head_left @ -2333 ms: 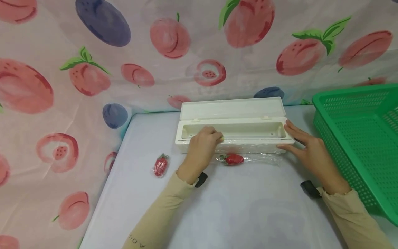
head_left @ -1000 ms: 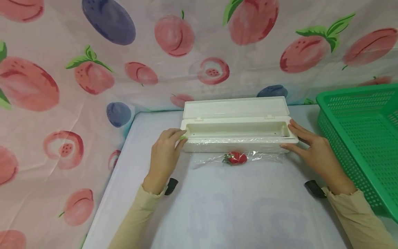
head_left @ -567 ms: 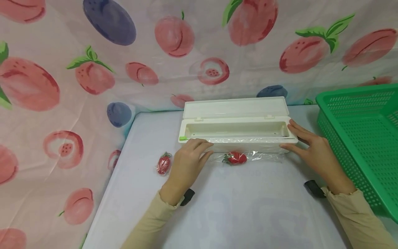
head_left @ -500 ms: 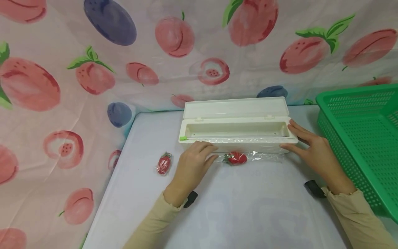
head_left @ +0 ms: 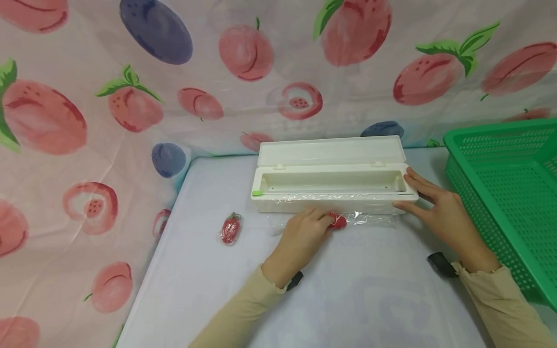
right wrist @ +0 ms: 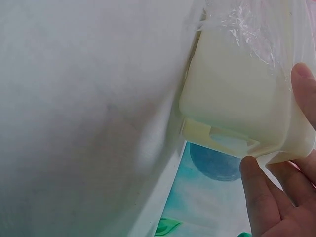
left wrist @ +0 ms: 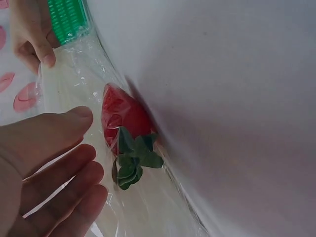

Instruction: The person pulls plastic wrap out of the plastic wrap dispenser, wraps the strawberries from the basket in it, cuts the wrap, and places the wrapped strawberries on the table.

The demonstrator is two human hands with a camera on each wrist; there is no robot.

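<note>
A white cling film dispenser [head_left: 287, 205] lies across the table, its lid raised at the back. My right hand [head_left: 444, 212] grips its right end, thumb at the front and fingers at the end wall. Clear cling film [head_left: 370, 219] hangs from its front edge onto the table around a red strawberry [head_left: 338, 221]. My left hand [head_left: 302, 237] reaches over the strawberry's leafy end. In the left wrist view its fingers are loosely bent beside the strawberry [left wrist: 126, 116], with a gap between. A green slide cutter [head_left: 257, 193] sits at the dispenser's left end.
Another strawberry [head_left: 230, 229], wrapped in film, lies on the white table [head_left: 348, 299] to the left. A green plastic basket [head_left: 474, 212] stands at the right, close to my right forearm. Fruit-patterned cloth [head_left: 196, 130] rises behind and on the left.
My left hand slid the green cutter to the dispenser's left end, let it go, then moved right to the strawberry on the film. My right hand has stayed on the dispenser.
</note>
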